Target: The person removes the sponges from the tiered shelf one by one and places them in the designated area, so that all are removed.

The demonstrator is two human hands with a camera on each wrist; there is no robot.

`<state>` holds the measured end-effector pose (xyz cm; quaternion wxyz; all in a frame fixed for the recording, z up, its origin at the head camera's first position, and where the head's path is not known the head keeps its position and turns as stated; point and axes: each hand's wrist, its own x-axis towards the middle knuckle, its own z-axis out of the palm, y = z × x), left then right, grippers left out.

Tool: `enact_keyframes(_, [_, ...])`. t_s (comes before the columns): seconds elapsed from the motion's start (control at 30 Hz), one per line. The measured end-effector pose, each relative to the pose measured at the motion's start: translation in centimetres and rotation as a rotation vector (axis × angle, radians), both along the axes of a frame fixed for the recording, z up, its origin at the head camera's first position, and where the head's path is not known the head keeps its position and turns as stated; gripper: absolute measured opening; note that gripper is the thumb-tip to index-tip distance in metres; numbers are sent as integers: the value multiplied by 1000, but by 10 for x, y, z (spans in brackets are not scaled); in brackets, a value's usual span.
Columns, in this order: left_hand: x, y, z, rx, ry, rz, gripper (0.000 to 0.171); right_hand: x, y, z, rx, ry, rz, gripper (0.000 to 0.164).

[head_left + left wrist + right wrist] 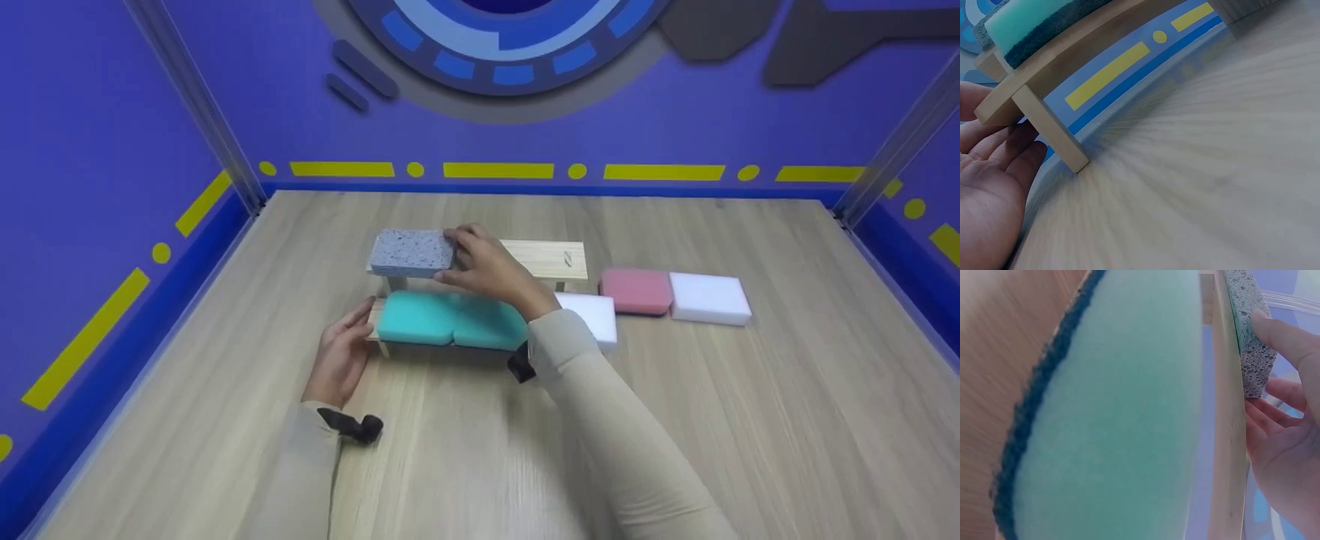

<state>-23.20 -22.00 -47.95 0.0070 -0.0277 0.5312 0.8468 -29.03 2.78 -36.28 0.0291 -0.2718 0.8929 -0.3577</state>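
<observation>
A grey pitted sponge (412, 251) lies on the left part of the rear wooden bench (544, 259). My right hand (491, 266) pinches the sponge's right end; in the right wrist view the thumb presses one face, with fingers at the opposite side. Two teal sponges (416, 316) with dark scouring undersides sit side by side on the front wooden bench (1050, 56). A white sponge (589, 319) is at the right of that row, partly hidden by my right wrist. My left hand (341, 356) holds the front bench's left end, thumb and fingers around the board near its leg.
On the table (450, 465), right of the benches, a pink sponge (636, 291) touches another white sponge (709, 298). Blue-purple panels (517, 142) wall the back and sides. The rear bench stands just behind the front one.
</observation>
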Motion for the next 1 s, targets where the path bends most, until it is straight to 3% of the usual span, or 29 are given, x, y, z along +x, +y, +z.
enact_keyframes(0.47, [1, 0, 1, 21, -6, -23, 56, 7, 17, 12, 12, 64, 0, 68])
enact_keyframes(1.0, [2, 1, 3, 24, -17, -1, 57, 15, 61, 35, -41, 47, 32, 67])
